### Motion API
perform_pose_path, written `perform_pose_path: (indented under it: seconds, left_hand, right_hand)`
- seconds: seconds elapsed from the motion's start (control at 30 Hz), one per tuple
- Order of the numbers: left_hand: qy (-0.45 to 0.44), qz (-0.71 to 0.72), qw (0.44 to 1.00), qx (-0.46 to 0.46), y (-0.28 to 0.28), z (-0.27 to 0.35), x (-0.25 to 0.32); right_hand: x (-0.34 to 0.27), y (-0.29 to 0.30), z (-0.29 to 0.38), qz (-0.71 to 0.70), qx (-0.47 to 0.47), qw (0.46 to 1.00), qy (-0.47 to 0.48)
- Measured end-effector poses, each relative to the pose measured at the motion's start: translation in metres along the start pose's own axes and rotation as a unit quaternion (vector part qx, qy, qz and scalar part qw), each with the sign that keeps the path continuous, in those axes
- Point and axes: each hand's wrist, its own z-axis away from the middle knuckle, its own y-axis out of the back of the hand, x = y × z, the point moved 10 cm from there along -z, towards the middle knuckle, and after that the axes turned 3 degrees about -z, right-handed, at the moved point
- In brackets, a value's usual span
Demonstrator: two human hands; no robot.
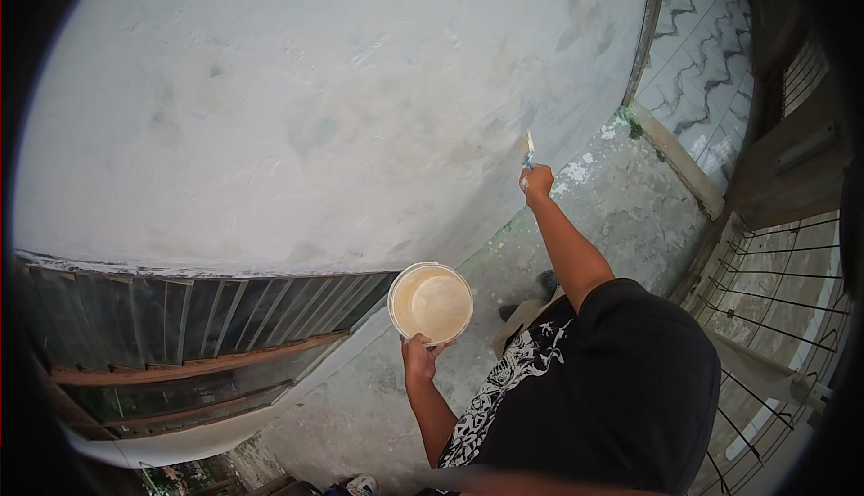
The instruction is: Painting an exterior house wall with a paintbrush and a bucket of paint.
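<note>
My left hand (420,359) grips the near rim of a round, pale plastic bucket (398,307), thumb over the edge. Its open mouth faces up, and a cream-coloured inside shows; how much paint it holds I cannot tell. Stretched out ahead, my right hand (537,182) is closed around the handle of a paintbrush (528,145). The brush has pale bristles and blue on its lower part. Its tip points at the lower part of a white wall (324,125) with grey patches; whether bristles and wall touch is unclear. White smears mark the right hand.
Left of the bucket, a louvred window (202,320) with a wooden frame adjoins the wall. Below runs a concrete floor (364,395) with white paint spots. A raised sill (682,158) borders marble-patterned tiles (702,57). Metal wire grating (776,293) stands at the right. A container (362,484) sits behind.
</note>
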Motion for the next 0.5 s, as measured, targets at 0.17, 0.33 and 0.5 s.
perform_pose_path:
  seconds: [0.17,0.33,0.5]
  left_hand:
    - [-0.013,0.012,1.0,0.024,0.008,0.004,0.002]
    - [0.01,0.007,1.0,0.006,0.0,-0.012,0.005]
    - [0.018,0.006,1.0,-0.018,-0.014,-0.016,0.008]
  right_hand:
    - [-0.021,-0.081,0.092,0.042,-0.148,0.981,0.12]
    - [-0.02,-0.105,0.154,0.163,-0.42,0.835,0.316]
    - [-0.023,-0.102,0.089,0.136,-0.397,0.872,0.254]
